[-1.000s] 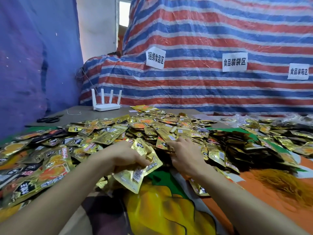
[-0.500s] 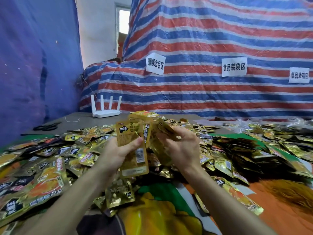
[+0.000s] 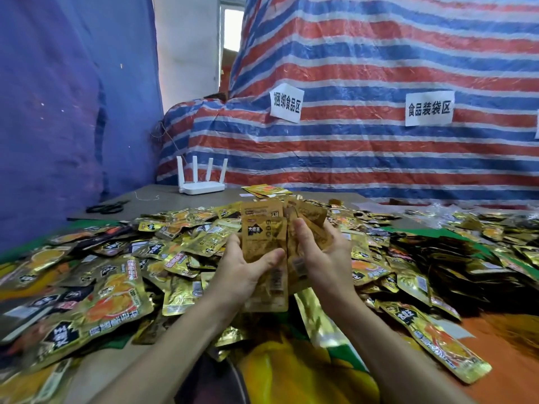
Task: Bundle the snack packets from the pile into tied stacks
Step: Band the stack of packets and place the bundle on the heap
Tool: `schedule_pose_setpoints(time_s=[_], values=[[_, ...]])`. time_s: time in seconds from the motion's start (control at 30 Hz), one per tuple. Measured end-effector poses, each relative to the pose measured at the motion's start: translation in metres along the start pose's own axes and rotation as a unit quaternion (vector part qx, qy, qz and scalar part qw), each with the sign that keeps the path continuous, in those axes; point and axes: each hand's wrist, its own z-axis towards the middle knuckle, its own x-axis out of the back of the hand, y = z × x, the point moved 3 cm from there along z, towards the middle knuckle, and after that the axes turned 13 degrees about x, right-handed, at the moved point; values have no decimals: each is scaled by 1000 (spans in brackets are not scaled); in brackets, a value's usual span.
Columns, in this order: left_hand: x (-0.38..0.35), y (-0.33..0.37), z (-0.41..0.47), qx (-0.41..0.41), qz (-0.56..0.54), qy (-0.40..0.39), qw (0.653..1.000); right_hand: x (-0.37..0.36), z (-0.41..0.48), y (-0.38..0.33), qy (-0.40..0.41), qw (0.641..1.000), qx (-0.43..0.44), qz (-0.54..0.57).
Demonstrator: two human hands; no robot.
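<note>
Now the stack (image 3: 264,243) stands upright at frame centre, clamped between both hands. Its long axis is vertical, barcode ends down, and its tops are uneven and fanned toward the right. The left hand (image 3: 239,275) grips the near face, thumb laid across the front; the right hand (image 3: 320,258) curls round the other side, fingers wrapped over the rear. Neither is nearer, since both hold it.

The next move, I judge, is squaring the edges before any tie goes on. A heap of orange strands (image 3: 522,330) at lower right — possibly ties, too blurred to tell — lies on the right hand's side.

The pile (image 3: 163,258) spreads below and to both sides of the hands, gold packs overlapping. Bare grey table (image 3: 204,202) shows at upper left, with scissors (image 3: 106,207) and a white router (image 3: 201,186). A striped tarp (image 3: 379,156) bearing paper signs (image 3: 287,103) backs the room — a blue sheet (image 3: 58,112) hangs at left.
</note>
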Motion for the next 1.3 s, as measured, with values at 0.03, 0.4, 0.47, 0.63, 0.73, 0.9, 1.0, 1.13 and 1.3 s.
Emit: schedule_pose_setpoints(time_s=[0.03, 0.4, 0.47, 0.63, 0.73, 0.9, 1.0, 1.13, 1.3], values=[[-1, 0, 1, 2, -7, 0, 1000, 0, -1, 0, -5, 1000, 1, 5], [-14, -2, -11, -45, 92, -18, 995, -6, -12, 1, -31, 988, -146, 46], [-17, -4, -13, -97, 106, 20, 989, -7, -13, 0, -36, 987, -146, 56], [-26, -25, -24, -51, 158, -46, 985, -6, -24, 1, -33, 980, -174, 93], [-25, -29, -26, -5, 141, -94, 986, -4, -28, 3, -8, 971, -204, 122], [-23, -30, -22, -70, 103, -50, 991, -4, -28, -2, -4, 973, -189, 129], [-14, -24, -17, -126, 151, 0, 980, -5, -27, -4, -18, 985, -153, 76], [-2, -15, -12, -136, 241, 17, 961, -3, -29, 0, -25, 984, -164, 61], [-8, -12, -14, -135, 273, -70, 950, -8, -31, 3, -22, 979, -181, 89]])
